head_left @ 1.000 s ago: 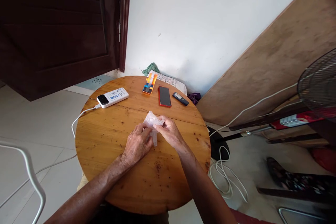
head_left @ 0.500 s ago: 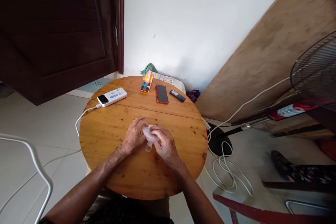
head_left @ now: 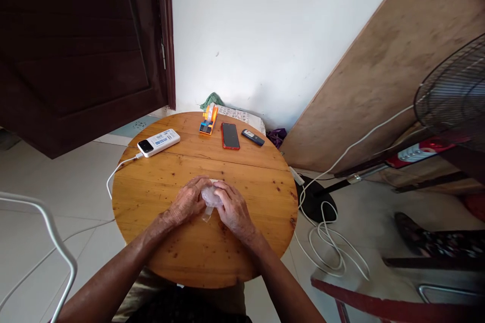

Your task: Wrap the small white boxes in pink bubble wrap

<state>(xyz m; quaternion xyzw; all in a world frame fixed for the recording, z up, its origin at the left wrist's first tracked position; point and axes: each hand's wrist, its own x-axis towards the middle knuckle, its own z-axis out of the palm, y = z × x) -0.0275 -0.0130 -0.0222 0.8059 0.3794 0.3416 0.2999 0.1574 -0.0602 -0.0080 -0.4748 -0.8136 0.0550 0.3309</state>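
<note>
Between my hands, over the middle of the round wooden table (head_left: 151, 186), is a small whitish bundle (head_left: 212, 196) that looks wrapped in translucent plastic. A strip of clear tape (head_left: 207, 213) hangs from its near side. My left hand (head_left: 192, 196) curls around the bundle's left side, fingers closed against it. From the right, my right hand (head_left: 232, 207) grips it with thumb and bent fingers. What lies inside the wrapping cannot be made out.
At the table's far side are an orange tape dispenser (head_left: 208, 120), a red-edged smartphone (head_left: 230, 136) and a dark remote-like device (head_left: 253, 137). A white power bank (head_left: 159, 142) with a cable lies left. A standing fan (head_left: 454, 96) and coiled white cable (head_left: 329, 247) are right.
My left fingers, raised and looser before, have come down around the bundle's left side. Its visible face has turned slightly, and the tape strip tilts more to the left. The view shifted slightly.
</note>
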